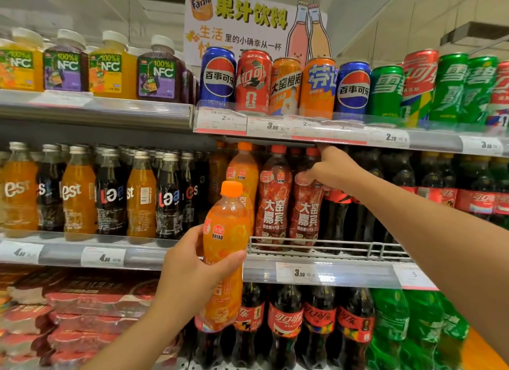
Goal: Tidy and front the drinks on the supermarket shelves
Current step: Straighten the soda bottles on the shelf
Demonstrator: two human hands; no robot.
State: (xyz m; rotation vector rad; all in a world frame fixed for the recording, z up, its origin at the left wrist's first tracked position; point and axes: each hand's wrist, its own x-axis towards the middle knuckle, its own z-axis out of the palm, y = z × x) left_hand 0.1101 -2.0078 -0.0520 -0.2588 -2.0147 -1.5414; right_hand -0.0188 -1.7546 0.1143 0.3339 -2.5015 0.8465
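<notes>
Straight ahead stand the supermarket shelves (pixel 93 113), three tiers of drinks behind price rails. Along the top tier, juice bottles (pixel 110 67) fill the left half and cans (pixel 355 89) the right, below a cardboard sign (pixel 248 25). On the middle tier, small glass bottles (pixel 110 190) crowd the left, two reddish-brown bottles (pixel 272 199) sit behind a low wire rail (pixel 330 245) at the centre, and dark cola bottles (pixel 440 188) run off to the right. At the bottom, wrapped red multipacks (pixel 91 314) lie on the left, then cola bottles (pixel 286 323) and green bottles (pixel 407 320).

In front of the shelves, the left hand (pixel 190 270) grips an orange bottle (pixel 225 248) round its middle, fingers and thumb curled about it, upright and clear of the shelf edge. An identical orange one (pixel 243 171) stands in the row just behind it, with only a narrow slot beside it.

Higher up, the right hand (pixel 333 168) reaches into the middle tier, its fingers curled round the shoulder of the right-hand reddish-brown bottle (pixel 308 204), its forefinger raised to just under the shelf edge above. Little headroom shows between caps and that edge.
</notes>
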